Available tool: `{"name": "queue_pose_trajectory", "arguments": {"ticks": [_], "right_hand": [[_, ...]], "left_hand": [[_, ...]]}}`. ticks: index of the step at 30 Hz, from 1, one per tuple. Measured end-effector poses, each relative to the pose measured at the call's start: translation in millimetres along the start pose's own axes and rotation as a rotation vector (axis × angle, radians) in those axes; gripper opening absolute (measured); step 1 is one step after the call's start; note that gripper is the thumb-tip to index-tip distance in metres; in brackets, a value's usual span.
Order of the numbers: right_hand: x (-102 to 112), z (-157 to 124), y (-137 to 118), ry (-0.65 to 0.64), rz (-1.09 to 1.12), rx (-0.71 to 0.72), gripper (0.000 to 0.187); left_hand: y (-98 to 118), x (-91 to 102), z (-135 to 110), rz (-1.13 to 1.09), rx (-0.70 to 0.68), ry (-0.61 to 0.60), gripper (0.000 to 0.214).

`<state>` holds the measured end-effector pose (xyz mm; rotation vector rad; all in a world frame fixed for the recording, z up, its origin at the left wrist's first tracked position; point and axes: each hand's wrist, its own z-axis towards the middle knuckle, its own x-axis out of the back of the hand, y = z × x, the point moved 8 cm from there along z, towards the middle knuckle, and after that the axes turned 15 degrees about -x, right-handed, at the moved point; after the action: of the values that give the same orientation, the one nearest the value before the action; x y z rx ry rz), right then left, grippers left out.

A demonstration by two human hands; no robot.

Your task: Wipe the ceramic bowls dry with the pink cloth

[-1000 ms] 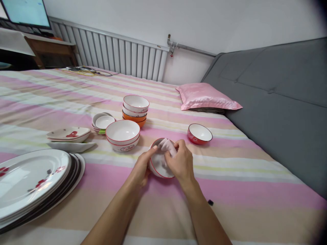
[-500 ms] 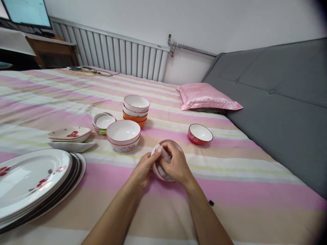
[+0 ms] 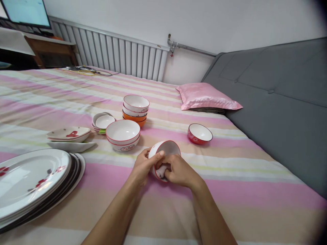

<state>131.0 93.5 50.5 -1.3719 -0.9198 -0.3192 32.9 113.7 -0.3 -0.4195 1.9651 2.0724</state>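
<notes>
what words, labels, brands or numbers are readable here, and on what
No readable text anywhere.
Lit monitor screen: lines too small and blurred to read.
White red-rimmed bowl in the left hand, white cloth in the right hand: no lettering shows.
Large white plates: red flower marks only.

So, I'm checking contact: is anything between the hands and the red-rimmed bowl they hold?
Yes: a white cloth sits between the right hand and the bowl. The left hand touches the bowl's rim directly.

Nearby lie stacked bowls (image 3: 135, 109), plates (image 3: 32, 182), a pink pillow (image 3: 207, 97), perhaps cables (image 3: 88, 70).
</notes>
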Motion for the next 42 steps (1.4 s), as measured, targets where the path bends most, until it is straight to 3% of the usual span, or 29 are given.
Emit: {"name": "queue_pose_trajectory", "arguments": {"ticks": [5,10,14,18,23,29,42], "right_hand": [[17.1,-6.2,-0.1,0.142,-0.112,0.002,0.039],[57.2,-19.6,-13.1,0.565,-0.021,0.207,0.038],[54.0,-19.1,-16.8,0.696,-0.055,0.336,0.034],[31.0,-4.9,-13.5,0.637,-0.186,0.331,0.029],[17.8,8.4,-1.5,0.524,-0.219,0.213,0.03],[9.6,11.0,1.3,0.391,-0.264,0.071,0.037],[10.8,-2.9,-13.6,0.198,-0.151,0.043,0.045]], "left_hand": [[10.6,7.0,2.5,0.057,-0.068,0.073,0.071],[13.4,7.6,3.2,0.048,-0.064,0.073,0.073],[9.5,8.0,4.3,0.087,-0.077,0.052,0.071],[7.9,7.8,5.0,0.115,-0.1,0.036,0.072],[11.0,10.1,4.8,0.139,-0.114,0.067,0.071],[26.1,15.8,3.4,0.193,-0.238,0.145,0.068],[41.6,21.2,1.1,0.23,-0.412,0.211,0.064]]}}
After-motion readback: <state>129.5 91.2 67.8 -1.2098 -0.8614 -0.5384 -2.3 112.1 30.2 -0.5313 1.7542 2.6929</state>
